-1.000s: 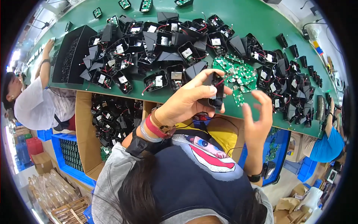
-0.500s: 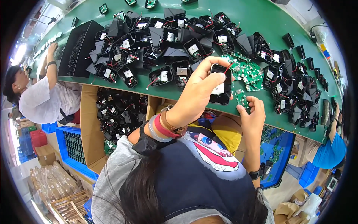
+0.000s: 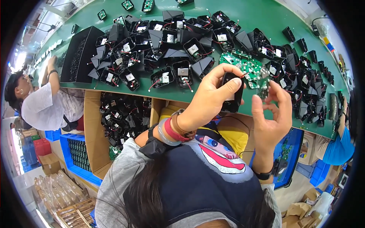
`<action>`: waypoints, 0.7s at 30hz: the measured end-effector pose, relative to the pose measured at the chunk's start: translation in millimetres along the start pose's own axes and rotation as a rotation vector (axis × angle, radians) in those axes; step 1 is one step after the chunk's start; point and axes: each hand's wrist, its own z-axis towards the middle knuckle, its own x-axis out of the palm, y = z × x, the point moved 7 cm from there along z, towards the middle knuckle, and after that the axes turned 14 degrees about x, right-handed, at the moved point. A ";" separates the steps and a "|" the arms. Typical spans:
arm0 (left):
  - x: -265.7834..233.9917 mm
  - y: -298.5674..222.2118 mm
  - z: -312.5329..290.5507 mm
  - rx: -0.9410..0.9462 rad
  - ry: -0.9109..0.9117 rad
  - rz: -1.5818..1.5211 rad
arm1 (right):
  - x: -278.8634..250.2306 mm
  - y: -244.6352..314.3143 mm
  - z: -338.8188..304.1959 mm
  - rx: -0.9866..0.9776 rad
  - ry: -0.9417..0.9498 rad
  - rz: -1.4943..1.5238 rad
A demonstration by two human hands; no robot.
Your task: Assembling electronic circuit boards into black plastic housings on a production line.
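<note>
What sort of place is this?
Most likely an electronics assembly workshop: a long green workbench bears many open black housings with wires, plus a pile of green circuit boards.

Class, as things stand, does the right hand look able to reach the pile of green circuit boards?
Probably yes: the pile of green circuit boards lies just beyond the right hand, with nothing evident between them except the blurred board it appears to hold, which might hinder grasping another.

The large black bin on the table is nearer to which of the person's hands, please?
Left: the left hand is right of the bin; the right hand is farther right.
</note>
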 end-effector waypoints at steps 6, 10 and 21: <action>2.8 -6.3 -4.1 0.105 0.062 0.116 | 12.7 16.4 2.9 -0.076 0.104 0.056; 4.2 -7.9 -5.2 0.138 0.002 0.115 | 15.1 17.4 2.6 -0.061 0.143 0.060; 6.7 5.9 -3.6 0.067 0.041 0.009 | 27.4 2.9 -3.1 0.175 0.229 -0.023</action>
